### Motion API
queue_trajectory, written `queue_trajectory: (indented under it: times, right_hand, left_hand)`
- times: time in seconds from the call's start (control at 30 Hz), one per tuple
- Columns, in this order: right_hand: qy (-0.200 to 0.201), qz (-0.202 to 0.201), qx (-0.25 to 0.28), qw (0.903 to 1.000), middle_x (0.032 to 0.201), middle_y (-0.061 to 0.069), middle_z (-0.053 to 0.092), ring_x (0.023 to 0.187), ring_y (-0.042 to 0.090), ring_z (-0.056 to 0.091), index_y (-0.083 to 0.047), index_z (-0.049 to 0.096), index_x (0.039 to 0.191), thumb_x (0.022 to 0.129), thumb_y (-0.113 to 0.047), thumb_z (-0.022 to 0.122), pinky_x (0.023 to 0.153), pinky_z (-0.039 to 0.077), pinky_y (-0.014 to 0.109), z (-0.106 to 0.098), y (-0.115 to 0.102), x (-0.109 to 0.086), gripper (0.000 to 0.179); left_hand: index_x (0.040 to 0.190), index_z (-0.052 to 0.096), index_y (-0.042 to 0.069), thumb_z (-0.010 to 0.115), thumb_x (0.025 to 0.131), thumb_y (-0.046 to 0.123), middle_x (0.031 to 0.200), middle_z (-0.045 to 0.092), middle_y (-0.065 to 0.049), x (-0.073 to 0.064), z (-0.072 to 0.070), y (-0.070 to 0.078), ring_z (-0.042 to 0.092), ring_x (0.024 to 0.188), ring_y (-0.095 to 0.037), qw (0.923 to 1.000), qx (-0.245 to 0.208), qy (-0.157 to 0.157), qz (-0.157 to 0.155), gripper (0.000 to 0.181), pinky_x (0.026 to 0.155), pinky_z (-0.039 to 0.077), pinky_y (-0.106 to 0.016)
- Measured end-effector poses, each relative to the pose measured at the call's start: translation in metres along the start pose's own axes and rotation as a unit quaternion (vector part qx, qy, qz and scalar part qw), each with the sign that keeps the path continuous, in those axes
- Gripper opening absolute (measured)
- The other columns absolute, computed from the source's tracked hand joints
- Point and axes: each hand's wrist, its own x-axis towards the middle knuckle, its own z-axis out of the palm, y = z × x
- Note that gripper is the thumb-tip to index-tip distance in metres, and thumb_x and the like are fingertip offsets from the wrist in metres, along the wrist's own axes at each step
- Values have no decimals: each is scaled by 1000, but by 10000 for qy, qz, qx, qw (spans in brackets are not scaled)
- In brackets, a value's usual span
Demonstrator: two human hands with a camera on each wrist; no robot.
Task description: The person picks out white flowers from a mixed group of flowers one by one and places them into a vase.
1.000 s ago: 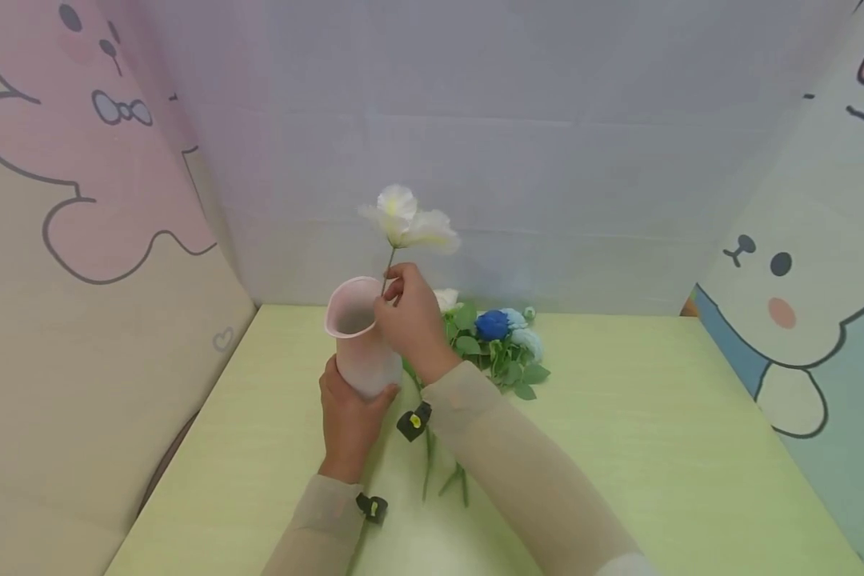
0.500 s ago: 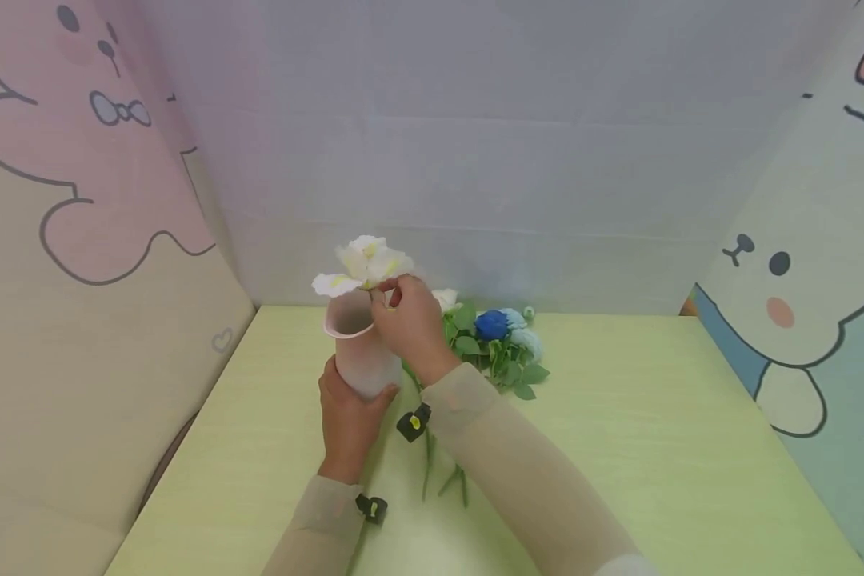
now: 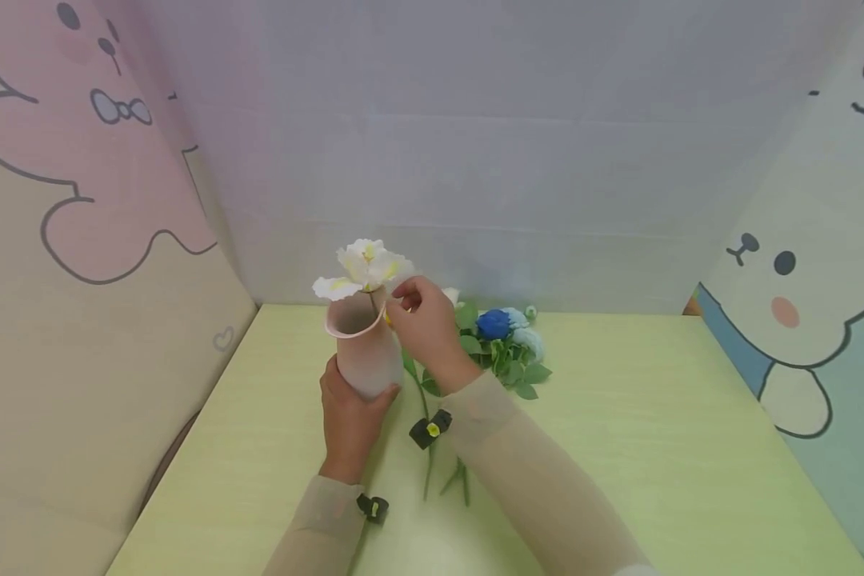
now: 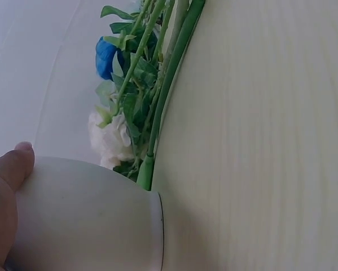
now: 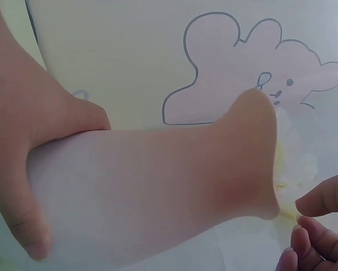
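Observation:
My left hand [image 3: 353,412] grips the lower part of a pale pink-and-white vase [image 3: 369,360], fingers and thumb around its sides. A white flower with yellow markings [image 3: 367,268] stands in the vase, its stem against the inside of the rim. Just right of the rim is my right hand [image 3: 432,328], thumb and fingers loosely bent and holding nothing. In the right wrist view, the right thumb and fingertips [image 5: 321,197] are parted close to the vase's mouth. The left wrist view shows the vase's base [image 4: 101,220] next to green stems; the left fingers are mostly hidden.
Right of the vase lie a blue flower [image 3: 493,325], light blue flowers [image 3: 527,344] and a partly hidden white flower [image 3: 451,296], with green leaves and stems. They rest on the pale yellow-green table [image 3: 634,424]. A plain curtain [image 3: 475,176] hangs behind.
The white flower went down and left into the vase in my right hand. Then the right hand let go and drew back slightly right. The left hand and vase stayed put.

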Motion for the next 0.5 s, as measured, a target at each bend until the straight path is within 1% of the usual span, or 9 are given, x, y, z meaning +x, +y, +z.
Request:
queue_trajectory:
  times: [0.1,0.17,0.3,0.5]
  right_hand:
    - [38,4,114,9999,93,5,58,83,24,54,-10,65,105,97,-18,63,71,46,36,-9,8,-2,11]
    - [75,76,200,9997,93,6,58,84,24,55,-9,65,106,97,-18,63,72,47,37,-14,15,-4,12]
    - [129,313,339,9989,93,6,59,83,24,56,-9,66,106,98,-18,65,73,48,39,-18,27,-6,12]
    - [172,729,358,9965,95,7,61,86,24,57,-10,66,104,98,-20,67,73,49,39,-18,44,-15,12]
  left_hand:
    - [153,28,4,96,72,31,135,43,-25,-1,-1,1,50,117,-41,10000,-33,27,36,109,98,44,-59]
    - [153,28,4,96,72,31,135,43,-25,-1,-1,2,51,117,-42,10000,-51,36,48,109,98,44,-59]
    - [153,28,5,96,72,33,135,43,-25,-1,-2,3,51,117,-41,10000,-21,75,12,109,97,44,-59]
    - [153,28,4,97,71,32,135,44,-25,-1,0,2,51,117,-41,9999,-23,71,-84,111,96,44,-60]
